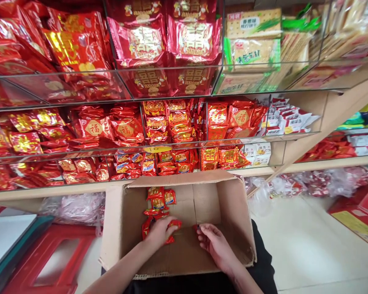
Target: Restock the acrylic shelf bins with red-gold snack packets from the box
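An open cardboard box (187,178) sits in front of me with several red snack packets (157,203) along its left side. Inside it, my left hand (161,232) is closed around a red snack packet (174,223), its thumb and fingers pressing on it. More red packets lie under and beside that hand, partly covered. My right hand (214,241) is also in the box, to the right, with thumb and forefinger pinched together. A dark red edge of a small packet (197,229) shows at these fingertips; most of it is hidden.
Clear-fronted shelves (171,148) behind the box hold red snack packets, with green-and-cream cracker packs (253,49) at upper right. Plastic bags (79,208) lie beneath the shelf. A red plastic frame (76,253) stands at left, a red carton (358,216) at right.
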A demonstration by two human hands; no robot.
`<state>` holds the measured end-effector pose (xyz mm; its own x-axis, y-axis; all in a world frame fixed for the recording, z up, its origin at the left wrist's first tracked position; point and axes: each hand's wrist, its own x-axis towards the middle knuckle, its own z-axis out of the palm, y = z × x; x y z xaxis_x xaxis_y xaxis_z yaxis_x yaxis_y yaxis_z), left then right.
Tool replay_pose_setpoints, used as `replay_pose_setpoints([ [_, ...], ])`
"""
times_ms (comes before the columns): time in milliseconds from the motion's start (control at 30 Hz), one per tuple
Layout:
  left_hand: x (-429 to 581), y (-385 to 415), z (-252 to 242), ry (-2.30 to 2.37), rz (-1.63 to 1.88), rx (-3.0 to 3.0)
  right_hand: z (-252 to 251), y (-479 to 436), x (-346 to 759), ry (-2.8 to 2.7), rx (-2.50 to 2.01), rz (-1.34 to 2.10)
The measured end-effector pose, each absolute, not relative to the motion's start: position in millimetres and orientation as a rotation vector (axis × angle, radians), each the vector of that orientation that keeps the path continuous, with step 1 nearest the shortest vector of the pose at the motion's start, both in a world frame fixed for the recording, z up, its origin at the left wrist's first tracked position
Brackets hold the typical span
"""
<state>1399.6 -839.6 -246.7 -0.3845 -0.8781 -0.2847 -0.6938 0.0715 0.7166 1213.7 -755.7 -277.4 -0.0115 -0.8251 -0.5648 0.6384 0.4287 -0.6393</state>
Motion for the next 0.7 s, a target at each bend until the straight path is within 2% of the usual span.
replay_pose_setpoints([
  [167,1373.6,-822.1,-239.7,-1.84,-1.545,1.361,-259.6,-752.6,1221.4,0.985,-0.48,-1.135],
  [400,1351.2,-797.9,-234.8,-1.069,-1.947,1.244,-267.9,-751.9,1215.3,0.958,-0.259,-1.263],
  [567,1358.0,-799.2,-238.1,-0.984,-1.978,1.251,-271.4,-752.3,1211.1,0.949,-0.253,-1.325],
  [633,1356.7,-801.3,-236.9,-0.896,-1.915,1.33,-269.4,-751.4,1212.8,0.99,-0.331,-1.352],
  [700,1354.0,-802.5,-232.7,-0.724,-2.026,1.367,-265.2,-749.1,1214.9,1.091,-0.501,-1.37],
])
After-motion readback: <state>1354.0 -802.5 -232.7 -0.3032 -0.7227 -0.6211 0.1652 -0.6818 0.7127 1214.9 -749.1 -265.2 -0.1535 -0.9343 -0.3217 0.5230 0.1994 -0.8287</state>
